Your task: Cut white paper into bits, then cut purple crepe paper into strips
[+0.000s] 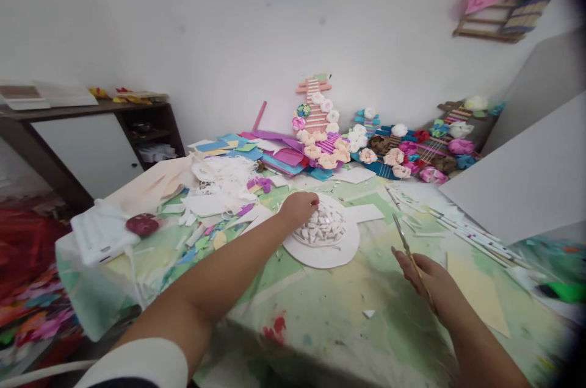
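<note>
My left hand [298, 208] reaches across the table and rests its curled fingers on the far left edge of a pile of small white paper pieces [323, 227]. The pile lies on a round white paper disc [323, 254]. Whether the fingers pinch a piece is hidden. My right hand [423, 281] is at the right, closed around a pair of thin scissors [405, 241] whose blades point up and away toward the disc. A single white scrap [368, 313] lies on the table in front of me.
The table has a paint-stained green cover [329, 315]. Coloured paper sheets [256, 153] and paper-flower crafts [320, 132] line the wall. White scraps and strips [220, 186] lie at the left, a large grey board [526, 174] at the right, a dark shelf [91, 132] at far left.
</note>
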Demonstrator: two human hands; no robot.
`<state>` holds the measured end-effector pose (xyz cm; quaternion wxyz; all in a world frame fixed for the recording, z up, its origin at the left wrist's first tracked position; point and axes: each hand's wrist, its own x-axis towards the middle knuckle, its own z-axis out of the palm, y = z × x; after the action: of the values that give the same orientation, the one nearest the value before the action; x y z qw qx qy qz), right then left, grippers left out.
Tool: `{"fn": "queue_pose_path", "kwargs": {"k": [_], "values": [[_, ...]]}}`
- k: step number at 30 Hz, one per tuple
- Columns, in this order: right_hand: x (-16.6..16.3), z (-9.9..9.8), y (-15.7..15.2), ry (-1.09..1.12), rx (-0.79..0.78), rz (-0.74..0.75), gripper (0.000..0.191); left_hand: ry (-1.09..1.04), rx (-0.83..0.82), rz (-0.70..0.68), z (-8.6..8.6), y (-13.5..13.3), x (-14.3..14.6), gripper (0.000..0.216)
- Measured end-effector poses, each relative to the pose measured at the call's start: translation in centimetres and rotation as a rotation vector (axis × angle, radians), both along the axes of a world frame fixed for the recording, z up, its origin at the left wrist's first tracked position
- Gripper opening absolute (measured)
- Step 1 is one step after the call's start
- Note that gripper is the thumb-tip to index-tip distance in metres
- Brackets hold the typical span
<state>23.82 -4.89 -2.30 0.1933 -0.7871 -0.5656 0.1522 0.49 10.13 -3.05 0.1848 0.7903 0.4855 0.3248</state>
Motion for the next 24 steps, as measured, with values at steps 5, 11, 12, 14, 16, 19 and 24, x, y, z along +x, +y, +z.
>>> {"fn": "queue_pose_path", "kwargs": {"k": [5, 11, 12, 14, 16, 19, 24], "values": [[0.1, -0.9, -0.1, 0.016, 0.001, -0.004, 0.042, 0.021, -0.012, -0.062, 0.3, 0.2, -0.1, 0.025], [1.2, -1.1, -0.2, 0.017, -0.02, -0.014, 0.041, -0.025, -0.01, -0.039, 2.3, -0.6, -1.4, 0.032], [1.4, -1.1, -0.4, 0.012, -0.008, -0.025, 0.041, -0.047, -0.011, 0.003, 2.9, -1.2, -1.9, 0.032], [1.5, -1.1, -0.8, -0.003, 0.022, -0.048, 0.04, -0.129, -0.057, 0.132, 4.2, -2.9, -3.6, 0.032], [1.6, -1.2, -1.3, -0.012, 0.073, -0.072, 0.039, -0.191, -0.07, 0.22, 5.2, -5.3, -5.8, 0.028], [1.5, -1.4, -1.9, -0.005, 0.143, -0.093, 0.039, -0.123, 0.032, 0.502, 5.4, -9.0, -9.5, 0.029], [0.9, -1.2, -2.0, -0.029, 0.115, -0.08, 0.041, 0.301, -0.229, 0.508, 3.1, -12.4, -13.6, 0.03]]}}
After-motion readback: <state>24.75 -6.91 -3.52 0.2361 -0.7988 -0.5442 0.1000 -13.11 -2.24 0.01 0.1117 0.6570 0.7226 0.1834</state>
